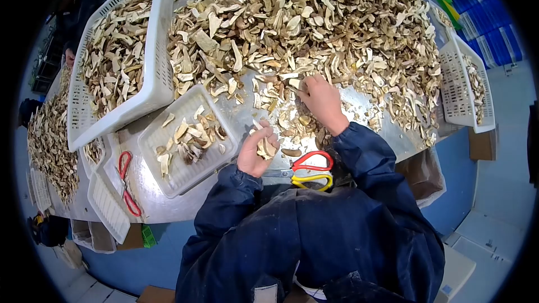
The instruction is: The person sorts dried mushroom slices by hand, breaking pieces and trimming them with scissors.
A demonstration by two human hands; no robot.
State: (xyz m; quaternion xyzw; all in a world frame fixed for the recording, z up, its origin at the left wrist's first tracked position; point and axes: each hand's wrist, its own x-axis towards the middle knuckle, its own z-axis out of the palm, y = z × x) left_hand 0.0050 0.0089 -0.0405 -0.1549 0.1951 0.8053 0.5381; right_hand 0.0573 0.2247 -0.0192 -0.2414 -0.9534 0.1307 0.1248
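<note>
My left hand (258, 150) is curled around several pale dried slices, just right of a shallow white tray (150, 134) that holds a small heap of slices. My right hand (321, 101) reaches to the near edge of a large pile of dried mushroom-like slices (297, 22), its fingertips pinched at a pale slice. Between my forearms, scissors with one red and one yellow handle (312, 169) lie at the table's near edge. Loose slices and crumbs are scattered on the metal table (174, 205) between my hands.
A big white basket (154, 62) full of slices stands tilted at the left. Red-handled scissors (127, 185) lie near a small white tray (108, 205). Another white basket (457, 87) is at the right, blue crates (483, 17) behind it. A person in dark clothes (84, 3) is at the upper left.
</note>
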